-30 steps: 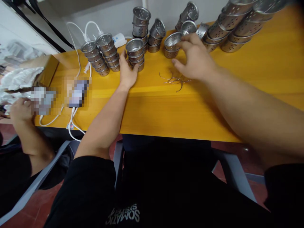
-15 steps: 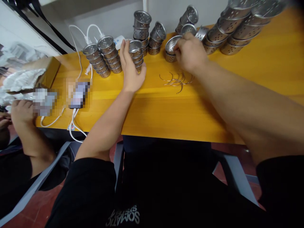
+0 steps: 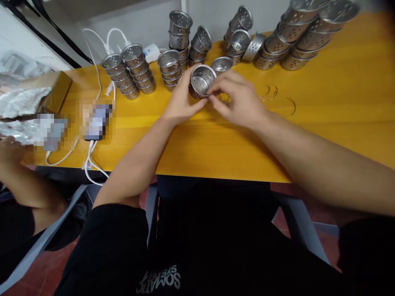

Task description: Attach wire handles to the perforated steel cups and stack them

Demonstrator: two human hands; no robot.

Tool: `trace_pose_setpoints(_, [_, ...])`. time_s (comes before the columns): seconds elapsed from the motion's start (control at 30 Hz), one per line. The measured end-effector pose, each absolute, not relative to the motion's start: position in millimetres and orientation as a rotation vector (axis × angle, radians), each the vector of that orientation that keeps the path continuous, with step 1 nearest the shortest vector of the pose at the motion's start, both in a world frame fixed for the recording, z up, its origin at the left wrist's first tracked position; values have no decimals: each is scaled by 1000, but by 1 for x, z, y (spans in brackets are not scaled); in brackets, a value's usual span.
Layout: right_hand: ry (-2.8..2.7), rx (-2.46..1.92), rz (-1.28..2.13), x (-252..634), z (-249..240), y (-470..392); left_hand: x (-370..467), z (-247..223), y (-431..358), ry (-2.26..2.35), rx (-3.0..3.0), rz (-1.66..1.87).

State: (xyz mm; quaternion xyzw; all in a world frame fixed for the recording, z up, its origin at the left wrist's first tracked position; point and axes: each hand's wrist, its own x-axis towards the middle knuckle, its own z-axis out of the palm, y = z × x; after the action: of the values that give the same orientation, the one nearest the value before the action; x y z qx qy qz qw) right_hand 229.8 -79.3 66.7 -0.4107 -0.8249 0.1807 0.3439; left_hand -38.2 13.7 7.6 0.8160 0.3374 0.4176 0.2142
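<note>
A perforated metal cup [image 3: 202, 81] is held up between my two hands, its open rim tilted toward me. My left hand [image 3: 182, 100] is wrapped round its left side and base. With thumb and fingertips, my right hand [image 3: 236, 98] pinches the cup's lower right rim. Another metal cup [image 3: 221, 64] stands on the table just behind my right hand. Thin curved wires [image 3: 271, 92] lie on the table beyond and beside my right hand, partly hidden by it. To the left of the held cup is a stack of cups [image 3: 169, 68].
More cup stacks stand along the back of the wooden table [image 3: 191, 156], with tall ones [image 3: 308, 37] at the right. Left are a phone [image 3: 98, 122] with white cables, a cardboard box [image 3: 63, 88] and plastic bags. Another person's arm [image 3: 27, 183] rests at the far left.
My right hand has come left and toward me with a cup from the back. My left hand has left the stack's side and now grips this cup. The wires look more spread out.
</note>
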Motion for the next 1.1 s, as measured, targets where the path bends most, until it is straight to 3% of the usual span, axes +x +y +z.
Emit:
trace_pose_setpoints(0.6, [-2314, -1099, 364, 237, 46, -64, -54, -1, 22, 816, 2176, 1063])
trace_pose_setpoints(1.1, [-2311, -1052, 416, 242, 56, -70, -52, -2, 20, 751, 2018, 965])
